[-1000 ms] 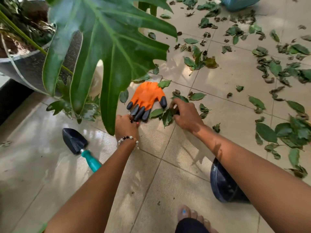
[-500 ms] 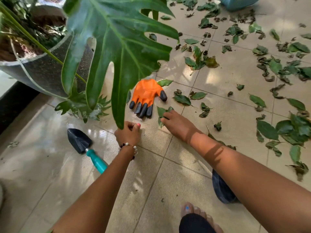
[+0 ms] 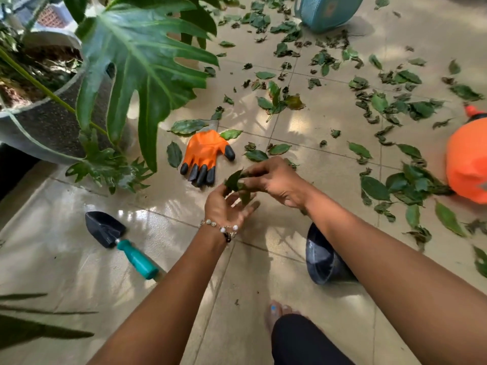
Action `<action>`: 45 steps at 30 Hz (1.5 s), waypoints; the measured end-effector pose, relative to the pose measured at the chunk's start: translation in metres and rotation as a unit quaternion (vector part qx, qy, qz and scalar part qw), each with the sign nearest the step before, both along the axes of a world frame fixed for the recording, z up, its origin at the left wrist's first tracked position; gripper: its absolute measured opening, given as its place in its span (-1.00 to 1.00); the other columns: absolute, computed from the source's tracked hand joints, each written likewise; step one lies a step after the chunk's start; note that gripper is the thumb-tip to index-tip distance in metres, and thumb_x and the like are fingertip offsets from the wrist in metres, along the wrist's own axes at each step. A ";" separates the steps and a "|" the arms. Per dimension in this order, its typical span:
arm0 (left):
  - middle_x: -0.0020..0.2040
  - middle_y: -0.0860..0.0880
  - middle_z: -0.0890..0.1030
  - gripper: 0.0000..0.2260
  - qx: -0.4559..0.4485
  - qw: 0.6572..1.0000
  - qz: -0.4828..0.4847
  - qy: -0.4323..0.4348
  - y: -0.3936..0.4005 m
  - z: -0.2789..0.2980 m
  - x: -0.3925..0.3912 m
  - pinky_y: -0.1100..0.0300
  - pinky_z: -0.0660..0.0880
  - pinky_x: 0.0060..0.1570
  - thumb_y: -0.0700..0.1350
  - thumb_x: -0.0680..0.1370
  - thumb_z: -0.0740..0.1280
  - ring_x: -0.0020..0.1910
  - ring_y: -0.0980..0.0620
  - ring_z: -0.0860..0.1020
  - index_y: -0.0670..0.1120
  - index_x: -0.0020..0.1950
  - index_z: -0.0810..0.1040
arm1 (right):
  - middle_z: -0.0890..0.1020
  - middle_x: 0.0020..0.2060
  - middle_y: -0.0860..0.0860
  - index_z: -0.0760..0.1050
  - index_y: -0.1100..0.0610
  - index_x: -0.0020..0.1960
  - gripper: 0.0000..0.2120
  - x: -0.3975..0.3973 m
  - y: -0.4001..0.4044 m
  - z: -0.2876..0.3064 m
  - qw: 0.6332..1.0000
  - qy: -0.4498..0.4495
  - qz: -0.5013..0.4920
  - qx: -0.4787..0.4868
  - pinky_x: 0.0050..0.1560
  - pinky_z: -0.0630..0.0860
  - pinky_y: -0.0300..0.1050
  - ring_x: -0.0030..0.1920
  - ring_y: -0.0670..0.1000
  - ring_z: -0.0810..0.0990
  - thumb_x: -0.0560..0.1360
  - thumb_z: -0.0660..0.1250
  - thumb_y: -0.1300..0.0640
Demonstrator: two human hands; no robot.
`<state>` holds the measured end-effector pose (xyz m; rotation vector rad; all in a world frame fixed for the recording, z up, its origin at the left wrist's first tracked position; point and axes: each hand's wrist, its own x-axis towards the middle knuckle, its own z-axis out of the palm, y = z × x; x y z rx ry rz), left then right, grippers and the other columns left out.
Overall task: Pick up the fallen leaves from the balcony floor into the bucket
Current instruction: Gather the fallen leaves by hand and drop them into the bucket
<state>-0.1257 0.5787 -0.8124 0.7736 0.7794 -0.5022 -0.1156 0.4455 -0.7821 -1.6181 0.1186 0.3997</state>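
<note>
Both the right hand and the cupped left hand clasp glossy oval leaves above smooth tiles.

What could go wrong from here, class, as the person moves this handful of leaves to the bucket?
1. The leaves are only loosely pinched between the left hand and right hand; some may drop.
2. The dark bucket sits under the right forearm, so an elbow could knock it.

Bright daylight falls in dappled patches across the glossy floor tiles, with white glare at centre left. Soft leaf shadows mottle the lower middle. Straight tile lines bow toward the edges; the far right and lower left blur slightly.
</note>
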 end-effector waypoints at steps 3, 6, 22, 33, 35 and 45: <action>-0.14 -0.23 0.64 -0.69 -0.047 0.999 0.006 -0.014 -0.022 0.016 -0.003 -0.09 0.54 -0.10 -0.11 0.64 0.06 -0.04 -0.15 0.60 -0.24 -0.05 0.53 | 0.71 -0.10 0.08 0.66 0.21 0.03 -0.81 -0.014 0.001 0.001 0.984 -0.066 0.039 -0.161 0.09 0.57 -0.12 -0.06 0.01 0.67 0.41 0.47 0.28; -0.56 -0.03 0.55 -0.68 0.074 0.996 -0.029 -0.041 -0.041 0.007 -0.003 0.29 0.50 -0.49 -0.23 0.64 0.06 -0.46 0.02 0.57 -0.19 -0.27 0.43 | 0.69 -0.01 0.08 0.66 0.14 0.10 -0.79 -0.022 -0.004 0.001 0.898 -0.192 0.125 -0.375 -0.01 0.34 -0.33 0.01 0.00 0.59 0.47 0.41 0.20; -0.65 0.05 0.23 -0.60 0.154 0.976 -0.148 0.027 -0.053 -0.027 -0.011 0.48 0.11 -0.63 0.06 0.67 0.12 -0.73 0.14 0.13 -0.08 -0.33 0.31 | 0.67 0.01 0.09 0.62 0.20 0.03 -0.84 -0.039 -0.115 -0.002 0.901 0.053 -0.018 -0.429 0.09 0.49 -0.18 0.04 0.02 0.61 0.46 0.45 0.25; -0.62 0.04 0.22 -0.55 0.124 0.971 -0.198 0.054 -0.052 -0.032 -0.018 0.43 0.14 -0.60 0.16 0.64 0.14 -0.69 0.11 0.13 -0.05 -0.38 0.26 | 0.52 -0.24 -0.03 0.57 0.16 -0.07 -0.75 -0.050 -0.116 -0.042 0.853 0.092 0.104 -0.503 -0.30 0.37 -0.27 -0.26 -0.07 0.51 0.32 0.57 0.25; -0.62 0.04 0.24 -0.53 0.133 0.969 -0.201 0.056 -0.054 -0.030 -0.015 0.38 0.21 -0.54 0.18 0.63 0.16 -0.69 0.09 0.19 -0.05 -0.40 0.28 | 0.58 -0.24 0.00 0.59 0.17 -0.15 -0.79 -0.048 -0.115 -0.047 0.858 0.094 0.097 -0.495 -0.22 0.43 -0.23 -0.22 -0.03 0.56 0.30 0.57 0.30; -0.61 0.02 0.29 -0.54 0.164 0.966 -0.195 0.040 -0.058 -0.036 -0.012 0.29 0.26 -0.45 0.15 0.63 0.17 -0.65 0.05 0.25 -0.05 -0.40 0.30 | 0.40 0.25 0.06 0.37 -0.08 0.41 -0.32 -0.032 -0.092 -0.045 0.848 0.016 0.218 -0.483 0.23 0.41 -0.01 0.20 0.08 0.41 0.37 0.52 0.20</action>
